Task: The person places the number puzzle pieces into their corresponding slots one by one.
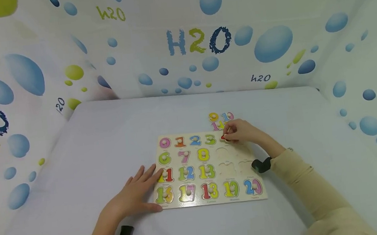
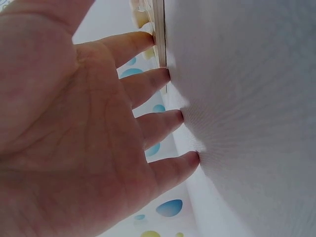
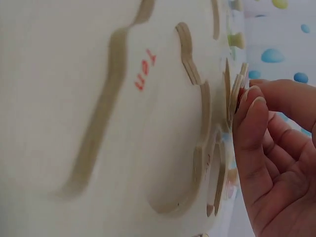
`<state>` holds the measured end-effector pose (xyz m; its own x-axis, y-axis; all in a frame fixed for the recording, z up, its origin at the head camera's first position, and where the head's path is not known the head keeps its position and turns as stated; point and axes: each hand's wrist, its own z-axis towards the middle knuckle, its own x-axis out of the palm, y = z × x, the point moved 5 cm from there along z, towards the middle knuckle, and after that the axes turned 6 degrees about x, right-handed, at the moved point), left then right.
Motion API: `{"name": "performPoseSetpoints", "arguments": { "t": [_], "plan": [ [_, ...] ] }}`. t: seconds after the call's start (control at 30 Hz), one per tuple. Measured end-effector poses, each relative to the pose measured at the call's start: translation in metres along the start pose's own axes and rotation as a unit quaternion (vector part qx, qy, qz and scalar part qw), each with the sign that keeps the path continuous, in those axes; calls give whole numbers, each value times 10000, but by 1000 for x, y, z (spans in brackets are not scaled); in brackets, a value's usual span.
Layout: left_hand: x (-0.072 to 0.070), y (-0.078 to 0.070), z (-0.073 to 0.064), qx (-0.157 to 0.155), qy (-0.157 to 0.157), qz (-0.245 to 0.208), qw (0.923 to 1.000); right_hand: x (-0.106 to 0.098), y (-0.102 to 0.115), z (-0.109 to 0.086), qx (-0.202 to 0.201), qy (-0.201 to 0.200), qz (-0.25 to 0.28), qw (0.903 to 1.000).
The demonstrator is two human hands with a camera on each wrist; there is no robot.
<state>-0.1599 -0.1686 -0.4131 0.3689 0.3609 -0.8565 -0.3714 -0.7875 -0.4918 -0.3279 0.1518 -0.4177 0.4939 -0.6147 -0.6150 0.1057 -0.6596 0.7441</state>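
A wooden number puzzle board [image 1: 196,173] lies on the white table, with many coloured number pieces seated in it. My right hand [image 1: 241,131] pinches a small red puzzle piece [image 1: 225,138] between thumb and fingertips at the top row, right of the green 3 [image 1: 210,139]. Fingers hide most of that piece; in the right wrist view its thin edge [image 3: 237,96] shows close to the board. My left hand [image 1: 131,196] is spread at the board's left side, index finger on the board by the 11 [image 1: 165,175] and thumb at the lower left corner.
Behind the board lie loose pieces: an orange 9 [image 1: 213,117], a blue and pink 10 [image 1: 227,116], and a pink and yellow one [image 1: 215,126] partly behind the right hand. Bare recesses [image 1: 227,169] show at the board's right side. A printed curtain [image 1: 155,52] surrounds the table.
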Motion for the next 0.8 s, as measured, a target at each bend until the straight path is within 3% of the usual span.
{"name": "performPoseSetpoints", "arguments": {
  "t": [0.13,0.47,0.63,0.73,0.8],
  "plan": [
    [1,-1,1,-32,9,19,10000,3,-3,6,249,37,-224,9994],
    [-1,-2,1,-28,-11,-2,10000,3,4,3,106,136,-576,9982],
    [0,-4,2,11,14,-9,10000,-29,-3,-17,103,-174,-270,9994],
    [-1,-3,2,23,7,11,10000,-53,-21,-29,474,-600,-103,9970],
    [0,-2,1,1,9,46,10000,-59,-38,-31,757,-675,-55,9948]
  ]
}}
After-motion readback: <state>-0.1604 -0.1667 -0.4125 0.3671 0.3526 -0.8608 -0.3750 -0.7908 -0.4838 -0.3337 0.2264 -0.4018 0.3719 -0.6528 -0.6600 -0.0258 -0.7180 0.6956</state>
